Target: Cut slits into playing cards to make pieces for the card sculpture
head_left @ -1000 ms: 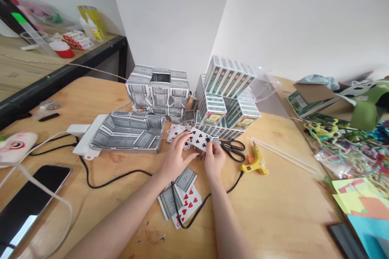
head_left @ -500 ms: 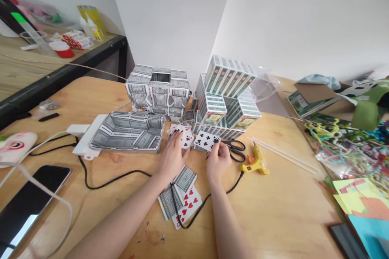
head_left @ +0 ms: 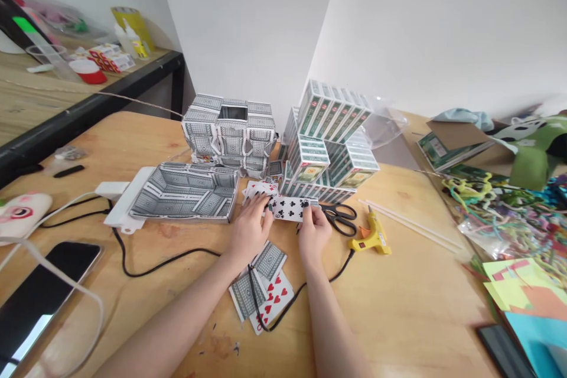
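Observation:
A clubs playing card (head_left: pixel 290 209) lies face up between my hands, just above the table. My right hand (head_left: pixel 315 233) pinches its right end. At its left end, the thumb and fingertips of my left hand (head_left: pixel 250 229) close on the edge. Beyond my left fingers is a small pile of face-up cards (head_left: pixel 256 188). Nearer me, several loose cards (head_left: pixel 273 301) lie some face down and one, a heart card, face up, with a black cable (head_left: pixel 283 320) across them. Scissors (head_left: pixel 343 218) lie right of my right hand, with a yellow glue gun (head_left: pixel 372 238) beyond them.
An open tray made of cards (head_left: pixel 186 212) stands on the left, with a card-covered box (head_left: pixel 230 136) behind it. Stacked card packs (head_left: pixel 334 112) stand at the back. Clear glue sticks (head_left: pixel 411 224) lie right; a phone (head_left: pixel 48 301) lies left.
My right hand has moved the clubs card left, towards my left hand. My left fingers have drawn in from the face-up pile to the card's left end.

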`<state>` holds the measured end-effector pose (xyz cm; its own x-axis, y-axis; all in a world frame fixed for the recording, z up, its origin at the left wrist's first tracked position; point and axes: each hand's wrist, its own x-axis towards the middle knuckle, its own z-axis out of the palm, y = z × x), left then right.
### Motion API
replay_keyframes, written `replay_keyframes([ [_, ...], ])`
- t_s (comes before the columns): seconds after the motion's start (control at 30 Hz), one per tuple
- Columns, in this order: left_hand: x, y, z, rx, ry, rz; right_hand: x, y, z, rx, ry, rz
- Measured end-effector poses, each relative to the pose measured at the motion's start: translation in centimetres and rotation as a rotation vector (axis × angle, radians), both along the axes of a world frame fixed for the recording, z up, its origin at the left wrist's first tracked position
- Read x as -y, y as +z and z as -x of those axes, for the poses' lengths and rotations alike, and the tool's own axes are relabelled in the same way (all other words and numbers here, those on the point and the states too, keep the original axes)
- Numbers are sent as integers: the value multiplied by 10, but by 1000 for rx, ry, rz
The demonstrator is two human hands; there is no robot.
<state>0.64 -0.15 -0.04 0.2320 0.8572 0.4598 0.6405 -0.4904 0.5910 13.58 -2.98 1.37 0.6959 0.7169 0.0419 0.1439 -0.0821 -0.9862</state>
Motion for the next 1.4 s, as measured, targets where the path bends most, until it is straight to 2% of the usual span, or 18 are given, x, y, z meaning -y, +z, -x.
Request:
replay_keyframes([
  [0.13, 1, 3, 1, 20, -11, 13, -3, 1, 5, -114, 204, 30],
  [0.23, 4, 6, 0, 9, -96, 0, -4, 0, 5, -206, 311, 26],
  [0.53, 12, 16, -4, -6, -408, -58, -7, -4, -8, -412, 280, -36],
  [0.7, 14, 19, -2, 57, -475, -46, -7, -1, -7, -464, 348, -90],
  [0.93, 9, 22, 5, 140, -393, -26, -5, 0, -6, -435, 548, -80],
  [1.1, 5, 23, 4, 291, -181, 15, -5, 0, -3, -458, 601, -65],
  [1.23, -1, 19, 3, 636, -35, 264, -5, -2, -1, -428, 595, -41],
  [1.33, -6, 16, 3, 825, -27, 560, -4, -5, -1, -376, 575, -29],
  [1.4, -9, 14, 3, 878, -29, 667, -4, -7, -1, -319, 540, -25],
])
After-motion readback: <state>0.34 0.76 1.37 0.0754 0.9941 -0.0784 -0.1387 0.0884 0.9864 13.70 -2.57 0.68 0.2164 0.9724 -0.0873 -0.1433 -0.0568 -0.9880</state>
